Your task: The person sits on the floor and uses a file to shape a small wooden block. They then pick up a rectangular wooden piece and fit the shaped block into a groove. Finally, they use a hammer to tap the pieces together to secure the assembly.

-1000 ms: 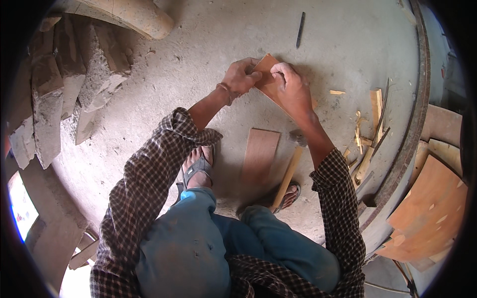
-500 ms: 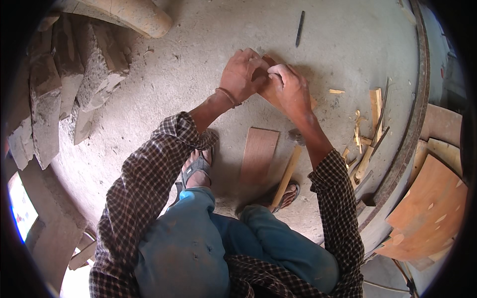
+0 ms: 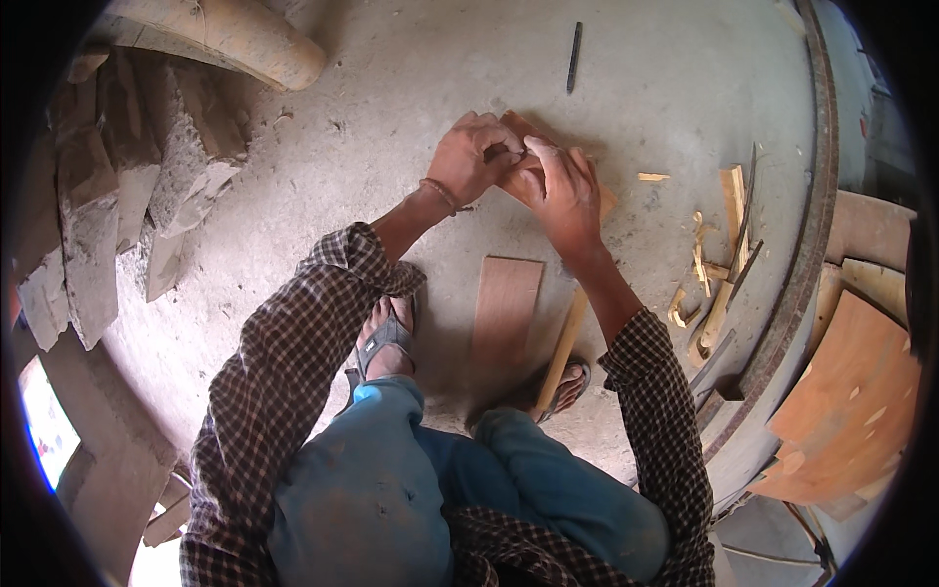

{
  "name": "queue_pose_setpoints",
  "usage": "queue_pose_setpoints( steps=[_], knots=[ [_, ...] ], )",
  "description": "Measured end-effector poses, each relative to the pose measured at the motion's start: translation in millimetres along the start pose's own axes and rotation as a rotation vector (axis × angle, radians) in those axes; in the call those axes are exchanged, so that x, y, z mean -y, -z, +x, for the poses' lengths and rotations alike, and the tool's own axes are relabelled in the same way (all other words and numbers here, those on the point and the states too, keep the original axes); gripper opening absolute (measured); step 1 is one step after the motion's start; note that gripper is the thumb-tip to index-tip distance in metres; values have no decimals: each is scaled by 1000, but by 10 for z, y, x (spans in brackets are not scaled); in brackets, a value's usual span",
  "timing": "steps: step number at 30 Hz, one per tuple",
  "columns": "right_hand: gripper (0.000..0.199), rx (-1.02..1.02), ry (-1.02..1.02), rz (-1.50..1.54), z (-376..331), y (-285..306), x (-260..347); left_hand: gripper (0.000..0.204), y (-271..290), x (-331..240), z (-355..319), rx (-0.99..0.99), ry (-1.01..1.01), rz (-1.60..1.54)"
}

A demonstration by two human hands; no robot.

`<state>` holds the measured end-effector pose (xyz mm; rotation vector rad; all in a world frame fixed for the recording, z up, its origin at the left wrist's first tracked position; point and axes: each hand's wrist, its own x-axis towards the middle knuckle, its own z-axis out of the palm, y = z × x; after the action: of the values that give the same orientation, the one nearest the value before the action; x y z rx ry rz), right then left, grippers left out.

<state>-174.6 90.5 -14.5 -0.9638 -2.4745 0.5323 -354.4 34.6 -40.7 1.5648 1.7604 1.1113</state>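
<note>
A small reddish-brown wooden board (image 3: 519, 124) lies on the floor in front of me, partly covered by both hands. Over its left side my left hand (image 3: 473, 157) is closed, thumb and fingertips drawn together. Close beside it, my right hand (image 3: 564, 186) has bent fingers meeting near the left fingertips. Whatever is pinched between them is too small or hidden to make out. Nearer to me lies a rectangular piece of plywood (image 3: 507, 308). A hammer's wooden handle (image 3: 562, 347) leans by my right foot; my right forearm hides its head.
A dark pen-like stick (image 3: 574, 59) lies ahead. Wood offcuts and splinters (image 3: 719, 264) are scattered at right, before a curved metal edge (image 3: 820, 205). Plywood sheets (image 3: 846, 401) lie beyond it. Rough blocks (image 3: 88, 215) stand at left, near a thick round post (image 3: 259, 44).
My right hand has turned and shifted slightly down, its fingers closer to the board. The forearm now covers the hammer head. My left hand has moved little, and the view has shifted slightly.
</note>
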Motion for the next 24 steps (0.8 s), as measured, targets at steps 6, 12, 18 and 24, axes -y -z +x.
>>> queue_pose_setpoints(
  steps=[6,12,18,24],
  knots=[
    [34,37,-47,-92,-53,45,-18,11,-47,5,-34,-32,-5,-8],
    [30,-124,-224,-37,-298,354,-28,12,-27,77,-41,-27,-1,-9],
    [40,-74,-756,37,-1864,706,123,10,-18,11,0,9,73,-51],
    [33,173,-1169,748,-2212,531,198,10,-25,54,-6,2,91,-47]
  ],
)
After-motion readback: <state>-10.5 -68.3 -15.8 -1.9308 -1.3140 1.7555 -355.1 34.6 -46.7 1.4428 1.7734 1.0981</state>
